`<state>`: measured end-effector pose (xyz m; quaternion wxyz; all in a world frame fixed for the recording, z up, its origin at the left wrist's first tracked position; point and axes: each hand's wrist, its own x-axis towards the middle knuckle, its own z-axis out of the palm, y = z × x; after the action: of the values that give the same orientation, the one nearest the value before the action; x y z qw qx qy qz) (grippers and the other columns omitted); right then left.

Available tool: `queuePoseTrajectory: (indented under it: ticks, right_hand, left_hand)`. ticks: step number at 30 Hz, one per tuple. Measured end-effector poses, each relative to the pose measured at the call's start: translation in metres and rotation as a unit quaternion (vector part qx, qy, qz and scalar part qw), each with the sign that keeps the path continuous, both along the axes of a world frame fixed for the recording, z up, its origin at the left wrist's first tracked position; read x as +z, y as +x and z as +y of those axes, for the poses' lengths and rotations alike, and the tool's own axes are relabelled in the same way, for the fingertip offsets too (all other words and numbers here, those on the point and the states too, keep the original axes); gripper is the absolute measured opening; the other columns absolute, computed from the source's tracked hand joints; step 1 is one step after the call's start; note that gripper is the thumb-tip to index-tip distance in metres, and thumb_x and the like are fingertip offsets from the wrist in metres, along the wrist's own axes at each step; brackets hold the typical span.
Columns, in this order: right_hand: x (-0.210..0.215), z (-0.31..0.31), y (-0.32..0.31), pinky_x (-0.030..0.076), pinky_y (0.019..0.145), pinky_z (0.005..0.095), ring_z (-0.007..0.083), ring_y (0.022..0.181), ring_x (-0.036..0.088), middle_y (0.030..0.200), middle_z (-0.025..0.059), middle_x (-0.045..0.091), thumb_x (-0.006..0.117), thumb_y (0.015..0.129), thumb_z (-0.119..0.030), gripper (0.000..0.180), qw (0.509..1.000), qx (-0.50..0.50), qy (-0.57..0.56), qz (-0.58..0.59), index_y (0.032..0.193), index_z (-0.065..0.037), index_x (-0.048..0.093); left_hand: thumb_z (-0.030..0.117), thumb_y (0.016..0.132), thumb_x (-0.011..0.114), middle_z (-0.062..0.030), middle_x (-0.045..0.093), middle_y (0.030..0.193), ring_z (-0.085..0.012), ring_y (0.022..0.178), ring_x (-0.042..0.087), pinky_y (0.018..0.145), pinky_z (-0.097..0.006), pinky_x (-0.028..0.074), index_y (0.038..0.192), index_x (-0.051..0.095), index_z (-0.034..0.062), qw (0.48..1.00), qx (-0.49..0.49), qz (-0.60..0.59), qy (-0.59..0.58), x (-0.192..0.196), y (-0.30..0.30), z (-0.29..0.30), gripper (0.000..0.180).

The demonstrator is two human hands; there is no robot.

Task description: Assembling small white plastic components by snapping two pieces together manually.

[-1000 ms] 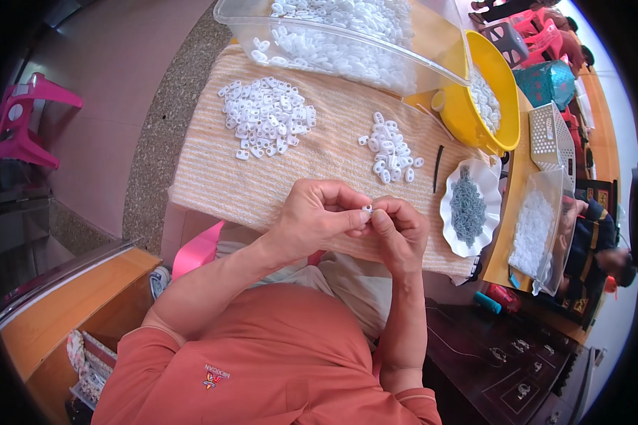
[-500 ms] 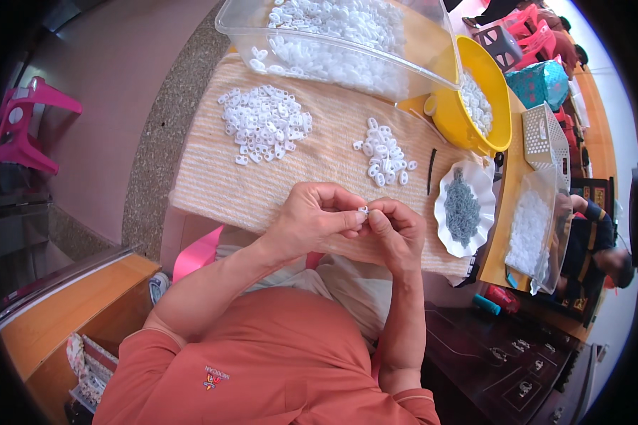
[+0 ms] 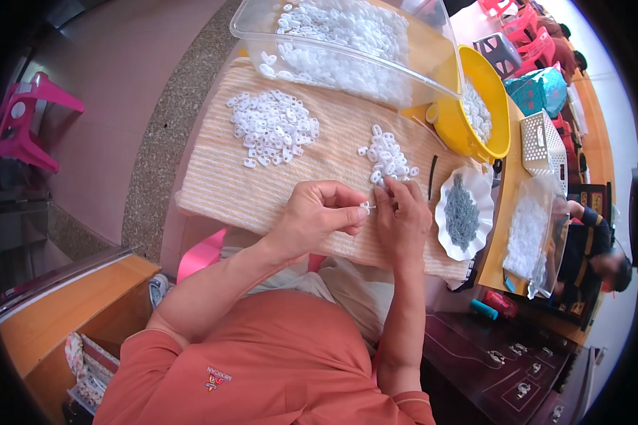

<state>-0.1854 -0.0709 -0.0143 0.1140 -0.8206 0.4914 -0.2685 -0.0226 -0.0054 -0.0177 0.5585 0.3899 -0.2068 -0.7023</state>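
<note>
Small white plastic piece [image 3: 367,207] pinched between my left hand [image 3: 319,212] and right hand [image 3: 403,216] – fingertips of both pressed together on it, over striped cloth [image 3: 227,185] on surface. Small pile of white pieces [image 3: 390,159] just beyond right hand, bigger pile [image 3: 273,127] farther left. White dish of grey bits [image 3: 463,212] beside right hand – yellow bowl [image 3: 468,120] behind.

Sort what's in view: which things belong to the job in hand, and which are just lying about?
In use: left hand and right hand pinching a small white piece; white piles on the striped mat; grey bits dish.
Lying about: pink stool, white basket.
</note>
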Motion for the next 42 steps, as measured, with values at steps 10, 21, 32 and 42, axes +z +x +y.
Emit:
queuePoseTrajectory:
  ticks: [10,21,32,42]
  right_hand:
    - [-0.007,0.0,-0.014,0.047,0.059,0.0265,0.0159,0.064,0.06,0.081,0.0085,0.064,0.066,0.082,-0.005,0.012,0.998,0.02,0.011,-0.065,0.094,-0.002,0.065]
    - [-0.019,0.007,-0.036,0.05,0.065,0.0203,0.0073,0.072,0.059,0.086,0.0031,0.063,0.067,0.08,0.007,0.017,0.935,-0.01,0.223,-0.276,0.096,0.003,0.063]
    - [-0.005,0.01,-0.033,0.052,0.066,0.0218,0.0097,0.073,0.062,0.087,0.006,0.063,0.067,0.081,0.004,0.015,0.878,0.003,0.325,-0.351,0.095,0.004,0.061]
    - [-0.001,0.01,-0.038,0.051,0.074,0.0238,0.0123,0.083,0.062,0.092,0.0064,0.062,0.063,0.082,0.006,0.022,0.92,0.059,0.319,-0.221,0.104,0.006,0.061]
  left_hand:
    - [0.001,0.082,0.067,-0.0074,0.065,0.082,-0.0111,0.071,0.063,0.065,-0.024,0.055,0.097,0.064,-0.0026,1.0,0.011,-0.002,-0.005,0.001,0.001,-0.001,0.016]
    - [0.002,0.082,0.067,-0.0066,0.066,0.083,-0.0097,0.071,0.062,0.064,-0.023,0.054,0.099,0.064,-0.004,1.0,0.01,-0.013,0.001,0.005,-0.001,0.0,0.018]
    - [0.001,0.082,0.068,-0.0083,0.065,0.082,-0.012,0.071,0.063,0.064,-0.024,0.055,0.098,0.063,-0.0033,1.0,0.011,-0.006,0.004,0.003,-0.002,0.001,0.017]
    - [0.001,0.082,0.067,-0.0079,0.066,0.084,-0.0115,0.071,0.064,0.064,-0.024,0.056,0.098,0.064,-0.0024,1.0,0.004,-0.004,0.002,0.002,-0.004,0.001,0.017]
